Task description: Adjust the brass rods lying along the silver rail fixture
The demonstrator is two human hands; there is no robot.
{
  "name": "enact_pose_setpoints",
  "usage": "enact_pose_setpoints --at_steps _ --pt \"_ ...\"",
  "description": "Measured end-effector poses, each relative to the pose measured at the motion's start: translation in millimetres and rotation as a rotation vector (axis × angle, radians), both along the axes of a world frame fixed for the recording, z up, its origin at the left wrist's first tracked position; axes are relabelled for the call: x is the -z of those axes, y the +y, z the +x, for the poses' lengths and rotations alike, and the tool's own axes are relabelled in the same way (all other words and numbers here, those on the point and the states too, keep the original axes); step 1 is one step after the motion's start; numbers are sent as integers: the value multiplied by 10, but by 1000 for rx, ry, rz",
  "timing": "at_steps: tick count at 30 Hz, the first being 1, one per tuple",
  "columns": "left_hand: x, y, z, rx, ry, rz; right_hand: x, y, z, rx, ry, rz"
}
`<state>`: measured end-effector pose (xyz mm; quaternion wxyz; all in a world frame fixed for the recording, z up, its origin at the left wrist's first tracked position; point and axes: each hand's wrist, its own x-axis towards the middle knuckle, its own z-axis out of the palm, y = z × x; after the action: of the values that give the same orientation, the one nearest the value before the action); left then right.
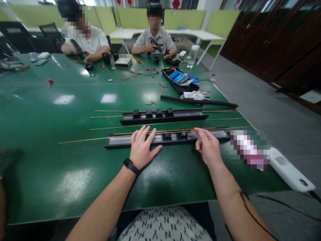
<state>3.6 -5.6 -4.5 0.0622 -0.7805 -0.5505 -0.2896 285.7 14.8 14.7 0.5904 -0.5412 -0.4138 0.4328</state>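
A black channel-shaped strip (117,144) with a pale inner face lies across the table in front of me. Thin brass-coloured rods (82,140) run along its far edge. My left hand (142,147) rests over the strip's left half, fingers spread, fingertips at the rods. Toward the strip's right part, my right hand (209,145) stretches its forefinger to the rods, with its thumb bent and apart; whether it touches them I cannot tell. Between the hands, a black block (167,135) and a second black block (183,135) sit in the strip.
Behind lies a similar black strip (163,119) with several black blocks. Farther back are a black tube (198,101), white gloves (197,95) and a black tray (179,88). A white power strip (288,169) lies at the right edge. Two people handle dark tools across the table.
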Motion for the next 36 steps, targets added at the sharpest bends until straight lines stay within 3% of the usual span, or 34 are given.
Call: enact_pose_setpoints --at_steps 9,16,23,30,36 --pt "-9 -1 3 -5 -3 -13 -17 -21 -25 -51 -12 -22" --pt "0 1 2 0 -9 -7 -19 -4 -4 11 5 -20" --pt "-6 -1 8 -5 -3 -11 -17 -20 -25 -52 -17 -18" --pt "-3 -3 1 -1 -6 -14 -9 -6 -3 -1 2 -12" --pt "-10 -1 5 -3 1 -12 -11 -18 -27 -55 0 -23"
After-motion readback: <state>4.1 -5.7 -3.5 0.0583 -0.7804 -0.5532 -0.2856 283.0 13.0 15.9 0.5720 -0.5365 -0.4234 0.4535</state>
